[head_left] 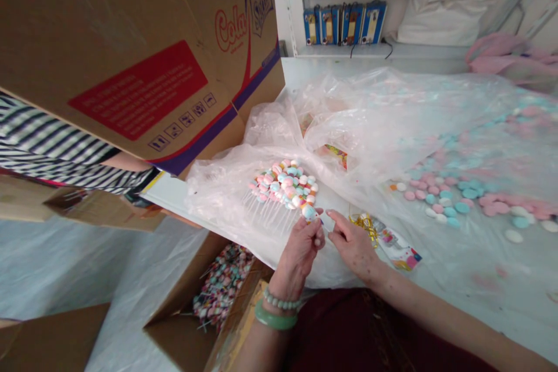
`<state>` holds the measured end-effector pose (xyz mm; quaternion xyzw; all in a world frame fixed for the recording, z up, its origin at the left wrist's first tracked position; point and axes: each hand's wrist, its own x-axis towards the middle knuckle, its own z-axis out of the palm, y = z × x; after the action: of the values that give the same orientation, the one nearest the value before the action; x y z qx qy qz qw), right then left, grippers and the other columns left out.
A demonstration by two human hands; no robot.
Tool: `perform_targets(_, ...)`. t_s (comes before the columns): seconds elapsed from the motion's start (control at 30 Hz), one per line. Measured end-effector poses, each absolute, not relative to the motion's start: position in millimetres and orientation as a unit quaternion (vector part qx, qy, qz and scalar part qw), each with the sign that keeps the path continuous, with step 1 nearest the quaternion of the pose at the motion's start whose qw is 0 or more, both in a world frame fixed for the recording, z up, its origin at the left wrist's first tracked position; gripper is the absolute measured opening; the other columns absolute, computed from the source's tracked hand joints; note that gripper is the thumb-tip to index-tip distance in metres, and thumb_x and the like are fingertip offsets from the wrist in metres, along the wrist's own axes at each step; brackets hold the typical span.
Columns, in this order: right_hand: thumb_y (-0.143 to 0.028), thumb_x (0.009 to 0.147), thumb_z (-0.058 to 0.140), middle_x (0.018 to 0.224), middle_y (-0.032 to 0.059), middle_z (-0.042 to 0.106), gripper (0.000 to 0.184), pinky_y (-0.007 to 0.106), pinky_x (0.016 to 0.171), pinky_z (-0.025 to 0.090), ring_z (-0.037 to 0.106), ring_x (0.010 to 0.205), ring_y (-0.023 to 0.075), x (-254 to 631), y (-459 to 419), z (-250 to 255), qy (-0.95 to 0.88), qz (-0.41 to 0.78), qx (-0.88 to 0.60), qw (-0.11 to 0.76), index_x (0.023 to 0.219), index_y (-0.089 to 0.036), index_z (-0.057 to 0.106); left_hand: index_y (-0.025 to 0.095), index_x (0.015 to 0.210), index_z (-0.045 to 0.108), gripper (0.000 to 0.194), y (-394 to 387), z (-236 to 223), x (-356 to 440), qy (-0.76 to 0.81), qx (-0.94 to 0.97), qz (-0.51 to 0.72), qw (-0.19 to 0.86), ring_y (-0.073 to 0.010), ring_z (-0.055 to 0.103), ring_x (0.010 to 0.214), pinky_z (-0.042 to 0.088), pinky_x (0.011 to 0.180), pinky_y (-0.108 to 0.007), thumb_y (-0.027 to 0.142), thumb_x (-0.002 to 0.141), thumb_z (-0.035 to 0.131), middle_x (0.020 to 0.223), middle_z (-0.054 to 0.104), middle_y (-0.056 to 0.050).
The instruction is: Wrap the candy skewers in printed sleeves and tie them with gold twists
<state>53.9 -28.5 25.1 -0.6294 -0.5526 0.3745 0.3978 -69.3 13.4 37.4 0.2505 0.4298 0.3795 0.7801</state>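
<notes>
My left hand is shut on a white stick topped with a pastel candy lollipop, held upright between fingers and thumb. My right hand sits just right of it, thumb and forefinger apart, close to the stick's top but not clearly touching it. Behind the hands, a bunch of pastel candy lollipops lies on a clear plastic bag, sticks pointing toward me. A tangle of gold ribbon and a printed paper label lie just right of my right hand.
Pink, blue and white round candies are spread on a plastic-covered table at right. An open cardboard box of lollipops stands below left. A large printed carton looms upper left, beside a co-worker's striped sleeve. Shelves hold blue packages.
</notes>
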Motion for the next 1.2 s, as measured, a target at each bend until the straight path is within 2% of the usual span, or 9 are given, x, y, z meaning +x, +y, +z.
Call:
perform_targets(0.1,-0.016,0.086,0.044,0.091,0.0036,0.066,0.033,0.031,0.077,0.043,0.059,0.084,0.0195,54.7,-31.1,21.7,-0.614,0.34,-0.583,0.409,0.111,-0.025,0.063,0.014,0.107,0.06,0.038,8.2,38.1,-67.2,0.389,0.224,0.35,0.822,-0.0051,0.03,0.041,0.021,0.044,-0.019,0.027,0.072,0.072,0.046,0.037,0.009)
perform_targets(0.2,-0.015,0.091,0.038,0.088,0.0071,0.065,0.03,0.031,0.074,0.043,0.059,0.082,0.02,57.7,-32.7,20.7,-0.682,0.241,-0.575,0.383,0.103,-0.021,0.065,0.014,0.105,0.063,0.035,5.3,40.8,-68.1,0.38,0.217,0.347,0.83,-0.0048,0.034,0.043,0.026,0.046,-0.019,0.024,0.072,0.073,0.048,0.041,0.008)
perform_targets(0.33,-0.011,0.091,0.039,0.078,0.0083,0.061,0.029,0.031,0.068,0.041,0.055,0.073,0.0209,62.1,-33.8,20.5,-0.747,0.087,-0.575,0.321,0.103,-0.016,0.065,0.016,0.105,0.067,0.04,5.6,45.8,-73.4,0.372,0.199,0.355,0.834,-0.0137,0.058,0.075,0.045,0.07,-0.027,0.035,0.07,0.076,0.083,0.064,-0.004)
perform_targets(0.53,-0.01,0.093,0.037,0.084,0.0096,0.063,0.032,0.032,0.072,0.043,0.055,0.077,0.0208,56.4,-38.8,17.7,-0.795,0.016,-0.53,0.295,0.114,-0.012,0.061,0.012,0.07,0.07,0.032,7.6,34.6,-66.1,0.454,0.208,0.45,0.741,-0.0158,0.057,0.076,0.046,0.073,-0.028,0.043,0.067,0.076,0.075,0.064,-0.006)
perform_targets(0.77,-0.014,0.093,0.043,0.1,0.0134,0.063,0.026,0.04,0.081,0.038,0.053,0.093,0.0254,48.4,-33.9,40.2,-0.794,-0.038,-0.544,0.268,0.11,-0.016,0.062,0.012,0.088,0.07,0.023,7.8,37.7,-53.2,0.414,0.088,0.437,0.794,-0.0156,0.061,0.078,0.049,0.075,-0.027,0.031,0.075,0.067,0.081,0.065,-0.006)
perform_targets(0.83,-0.014,0.092,0.043,0.091,0.0118,0.063,0.022,0.039,0.079,0.037,0.053,0.088,0.024,49.5,-27.9,43.1,-0.789,0.02,-0.545,0.283,0.094,-0.016,0.065,0.013,0.089,0.069,0.022,6.4,41.4,-49.8,0.375,0.047,0.418,0.826,-0.0143,0.061,0.078,0.049,0.076,-0.025,0.03,0.076,0.068,0.082,0.064,-0.005)
perform_targets(1.0,-0.032,0.084,0.055,0.063,0.0018,0.055,0.021,0.029,0.062,0.038,0.049,0.063,0.0163,51.7,-15.9,35.8,-0.538,0.476,-0.544,0.433,0.068,-0.02,0.06,0.016,0.096,0.069,0.033,4.1,42.4,-56.1,0.354,0.084,0.412,0.836,-0.0145,0.06,0.073,0.049,0.071,-0.028,0.036,0.07,0.074,0.084,0.064,-0.004)
perform_targets(1.1,-0.045,0.078,0.061,0.05,-0.0047,0.041,0.028,0.025,0.049,0.031,0.035,0.046,0.0098,53.0,-16.9,32.9,-0.335,0.705,-0.452,0.432,0.066,-0.019,0.055,0.017,0.101,0.07,0.042,3.2,43.5,-69.3,0.332,0.208,0.389,0.834,-0.0229,0.061,0.095,0.046,0.084,-0.034,0.039,0.065,0.078,0.099,0.066,-0.01)
perform_targets(1.2,-0.043,0.074,0.065,0.049,-0.0054,0.04,0.028,0.024,0.048,0.029,0.032,0.045,0.0087,60.4,-22.5,40.2,-0.265,0.762,-0.428,0.408,0.065,-0.019,0.055,0.016,0.083,0.073,0.022,3.7,49.9,-82.5,0.328,0.348,0.352,0.805,-0.0271,0.051,0.118,0.036,0.099,-0.034,0.032,0.068,0.077,0.112,0.065,-0.012)
